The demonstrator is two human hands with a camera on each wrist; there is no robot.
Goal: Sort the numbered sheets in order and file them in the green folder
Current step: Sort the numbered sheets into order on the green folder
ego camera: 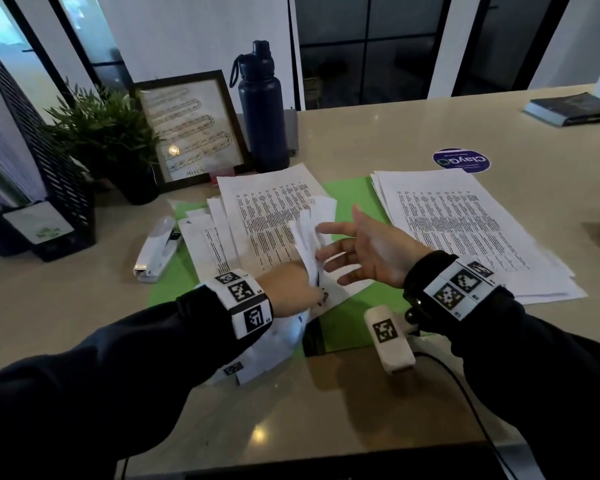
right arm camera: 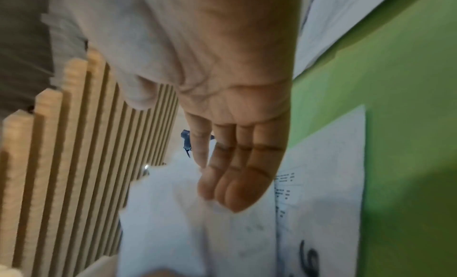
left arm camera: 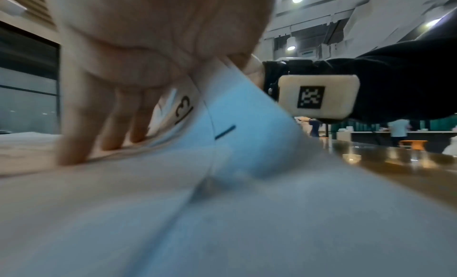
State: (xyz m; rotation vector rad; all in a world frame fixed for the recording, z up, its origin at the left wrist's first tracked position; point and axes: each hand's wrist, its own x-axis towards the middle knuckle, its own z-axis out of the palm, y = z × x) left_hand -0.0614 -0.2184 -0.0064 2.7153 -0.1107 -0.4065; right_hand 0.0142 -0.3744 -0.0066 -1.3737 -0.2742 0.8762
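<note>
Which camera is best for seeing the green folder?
The head view is best: the green folder lies open on the table under the sheets, with its shape showing. The right wrist view shows only a blurred green patch beside the right hand. The left wrist view shows none of it.

"13" on lifted sheet [left arm camera: 184, 109], "ClayGo" on round sticker [ego camera: 461, 160]

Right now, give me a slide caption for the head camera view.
Left hand lifts curled numbered sheets off a pile on the green folder while the open right hand reaches toward them.
</note>
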